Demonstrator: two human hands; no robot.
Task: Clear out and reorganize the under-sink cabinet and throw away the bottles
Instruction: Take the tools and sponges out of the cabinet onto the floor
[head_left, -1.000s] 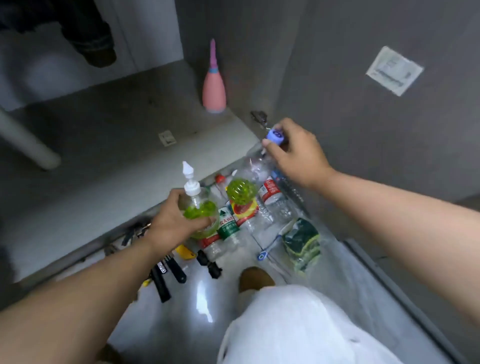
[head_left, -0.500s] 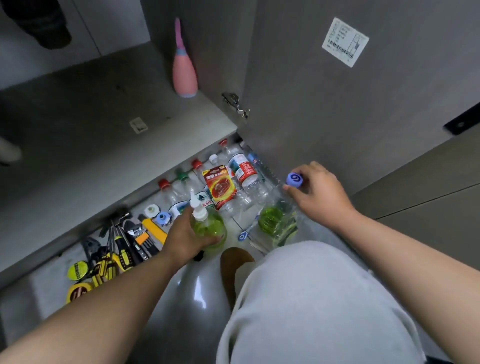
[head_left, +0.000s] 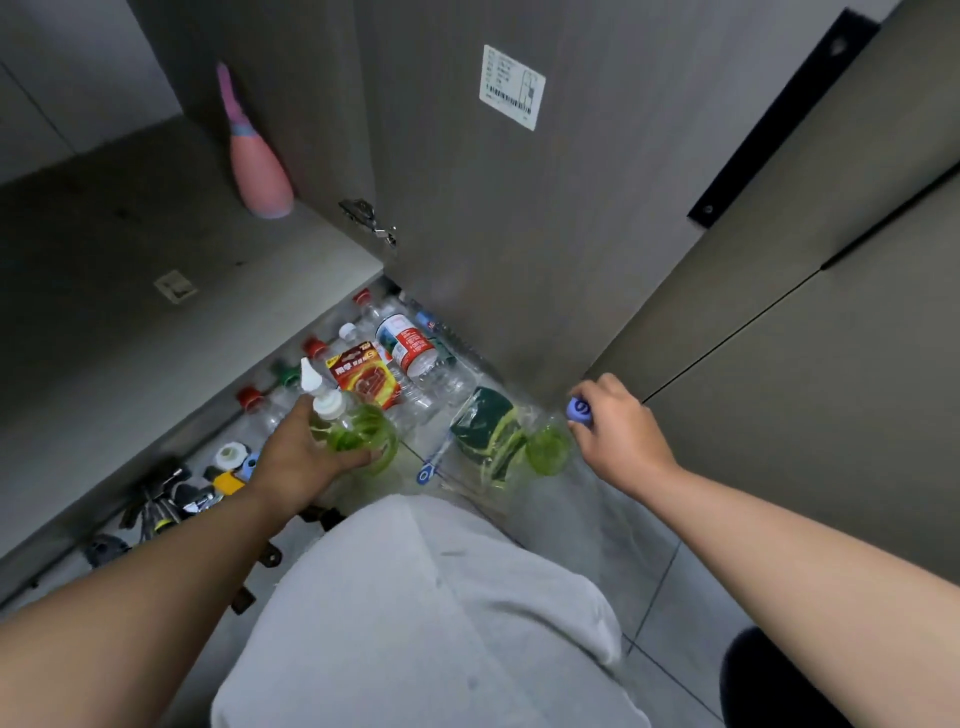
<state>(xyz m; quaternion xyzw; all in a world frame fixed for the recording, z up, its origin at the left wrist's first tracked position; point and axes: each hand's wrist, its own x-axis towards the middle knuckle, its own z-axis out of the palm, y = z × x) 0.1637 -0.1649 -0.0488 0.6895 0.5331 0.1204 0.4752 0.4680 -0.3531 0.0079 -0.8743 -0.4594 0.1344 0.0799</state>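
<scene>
My left hand is wrapped around a clear bottle of green liquid with a white nozzle cap, held upright over the floor. My right hand grips the blue cap of a second clear bottle with green liquid at its bottom, hanging beside the open cabinet door. Several empty plastic water bottles with red, green and white caps lie in a row on the floor along the cabinet's front edge. A pink bottle stands inside the cabinet on its grey floor.
A red and yellow packet lies on the bottles. A clear bag with green sponges sits between my hands. Hand tools and tape rolls lie at the left on the floor. My knee in grey trousers fills the lower middle.
The view has swung right and down. My right hand has carried the blue-capped bottle away from the row toward the right, near the door's edge. My left hand keeps the nozzle bottle.
</scene>
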